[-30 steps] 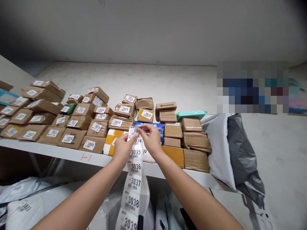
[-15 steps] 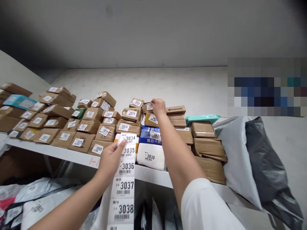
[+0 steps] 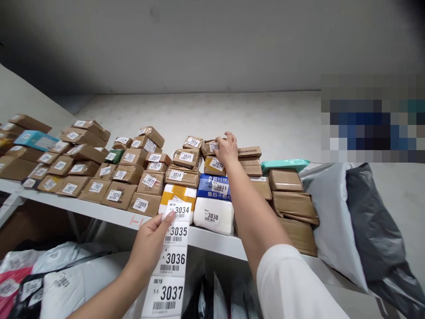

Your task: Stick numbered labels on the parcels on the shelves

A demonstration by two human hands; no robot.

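One strip of white paper labels (image 3: pixel 171 257) hangs in front of the shelf, with four printed labels visible: 3034, 3035, 3036 and 3037. The left hand (image 3: pixel 148 241) clamps its upper end between thumb and fingers. The right hand (image 3: pixel 227 148), its fingers spread apart, touches one white barcode label (image 3: pixel 213 146) on a small brown cardboard box (image 3: pixel 206 149), hiding part of the number. The box tops a stack of four, above one yellow box (image 3: pixel 210 165), one blue printed parcel (image 3: pixel 212 188) and one soft white parcel (image 3: pixel 212 215). Just left, three taped brown boxes (image 3: pixel 182 175) sit over one yellow-and-white parcel (image 3: pixel 176 194), partly covered by the strip. The right forearm blocks parts of the boxes beside it. Farther right, one turquoise plastic pouch (image 3: pixel 285 165) lies over three brown boxes (image 3: pixel 294 206); one pale grey plastic bag (image 3: pixel 335 221) and one black plastic bag (image 3: pixel 381 226) hang at the white shelf's (image 3: pixel 206 240) end.
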